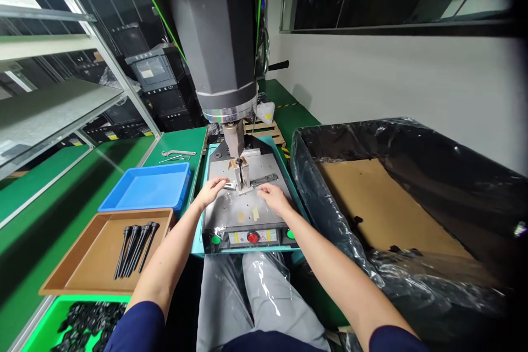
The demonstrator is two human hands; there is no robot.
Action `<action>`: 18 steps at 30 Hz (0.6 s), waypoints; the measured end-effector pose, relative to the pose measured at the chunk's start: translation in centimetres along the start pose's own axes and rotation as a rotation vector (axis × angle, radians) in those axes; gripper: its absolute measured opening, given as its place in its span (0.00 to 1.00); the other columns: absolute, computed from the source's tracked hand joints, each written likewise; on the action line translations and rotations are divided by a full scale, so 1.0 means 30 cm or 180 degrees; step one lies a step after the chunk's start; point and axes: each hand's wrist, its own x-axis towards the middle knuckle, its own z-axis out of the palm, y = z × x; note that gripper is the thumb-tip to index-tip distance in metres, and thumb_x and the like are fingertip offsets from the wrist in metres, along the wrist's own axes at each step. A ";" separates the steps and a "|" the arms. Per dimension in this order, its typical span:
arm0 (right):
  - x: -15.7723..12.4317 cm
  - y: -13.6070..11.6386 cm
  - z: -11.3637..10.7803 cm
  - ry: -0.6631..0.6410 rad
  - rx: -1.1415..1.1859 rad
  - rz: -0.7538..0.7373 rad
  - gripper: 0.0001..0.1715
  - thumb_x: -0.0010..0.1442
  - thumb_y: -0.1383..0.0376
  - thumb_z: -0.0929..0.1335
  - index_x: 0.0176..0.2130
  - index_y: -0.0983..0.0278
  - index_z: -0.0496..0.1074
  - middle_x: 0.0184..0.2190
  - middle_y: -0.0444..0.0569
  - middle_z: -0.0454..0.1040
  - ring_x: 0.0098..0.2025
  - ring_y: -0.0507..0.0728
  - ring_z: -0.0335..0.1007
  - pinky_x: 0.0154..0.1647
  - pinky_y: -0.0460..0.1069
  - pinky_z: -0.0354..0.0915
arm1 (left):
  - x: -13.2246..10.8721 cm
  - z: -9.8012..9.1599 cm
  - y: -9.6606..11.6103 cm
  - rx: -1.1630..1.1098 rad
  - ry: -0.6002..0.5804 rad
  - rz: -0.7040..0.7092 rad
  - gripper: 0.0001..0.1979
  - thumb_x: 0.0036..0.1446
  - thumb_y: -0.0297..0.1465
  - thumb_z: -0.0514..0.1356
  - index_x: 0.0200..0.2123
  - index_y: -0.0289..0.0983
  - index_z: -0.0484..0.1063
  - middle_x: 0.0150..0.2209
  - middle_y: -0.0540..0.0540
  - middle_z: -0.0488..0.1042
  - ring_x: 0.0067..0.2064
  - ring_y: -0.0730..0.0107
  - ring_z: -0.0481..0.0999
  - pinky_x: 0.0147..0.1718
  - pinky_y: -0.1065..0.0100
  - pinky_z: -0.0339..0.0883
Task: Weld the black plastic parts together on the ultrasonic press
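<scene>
On the metal work plate (pixel 223 209), an upright fixture (pixel 243 179) holds a black rod (pixel 240 168) standing beneath the grey tip (pixel 234 140) of a large machine head. My left hand (pixel 210 192) is at the fixture's left side, its thumb and fingers closed together by a small pale metal piece (pixel 230 185); whether they grip it is hard to make out. To the right of the fixture is my right hand (pixel 274 198), fingers loosely bent and a little apart, with nothing visible in them. A grey metal bar (pixel 264 179) lies just beyond its fingertips.
A brown tray (pixel 94 242) with several black capped rods (pixel 136 247) is at left, between a blue tray (pixel 144 187) and a green bin (pixel 41 324) of black parts. A plastic-lined box (pixel 322 203) stands right. Buttons, including a red one (pixel 253 237), line the plate's front.
</scene>
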 end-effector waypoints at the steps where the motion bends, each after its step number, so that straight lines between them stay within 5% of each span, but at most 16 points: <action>1: -0.002 -0.022 0.000 -0.0022 0.0095 -0.0034 0.10 0.47 0.64 0.68 0.32 0.64 0.73 0.28 0.45 0.75 0.32 0.55 0.72 0.36 0.49 0.67 | -0.014 0.003 0.005 0.0048 -0.0221 0.0002 0.22 0.54 0.46 0.61 0.45 0.36 0.77 0.45 0.39 0.79 0.50 0.58 0.75 0.52 0.61 0.64; 6: 0.003 -0.157 -0.026 -0.0098 0.0503 -0.0057 0.09 0.48 0.61 0.67 0.29 0.64 0.68 0.25 0.45 0.72 0.28 0.53 0.71 0.27 0.46 0.66 | -0.013 -0.013 0.024 0.0390 -0.0742 0.0002 0.19 0.49 0.45 0.65 0.35 0.34 0.78 0.30 0.44 0.79 0.34 0.64 0.77 0.36 0.67 0.67; 12: 0.069 -0.267 -0.074 0.0110 0.0520 -0.0138 0.14 0.51 0.56 0.67 0.34 0.63 0.66 0.18 0.39 0.64 0.15 0.47 0.53 0.14 0.42 0.49 | 0.047 -0.121 0.080 0.0096 -0.0494 -0.0017 0.20 0.46 0.47 0.66 0.25 0.34 0.71 0.19 0.49 0.72 0.22 0.74 0.68 0.25 0.71 0.62; 18: 0.209 -0.290 -0.054 0.0315 0.0175 -0.0238 0.17 0.56 0.51 0.66 0.30 0.62 0.66 0.17 0.40 0.64 0.14 0.47 0.52 0.13 0.43 0.47 | 0.132 -0.203 0.170 0.0419 -0.0147 -0.0005 0.20 0.50 0.48 0.63 0.23 0.36 0.67 0.18 0.51 0.70 0.18 0.78 0.63 0.19 0.73 0.55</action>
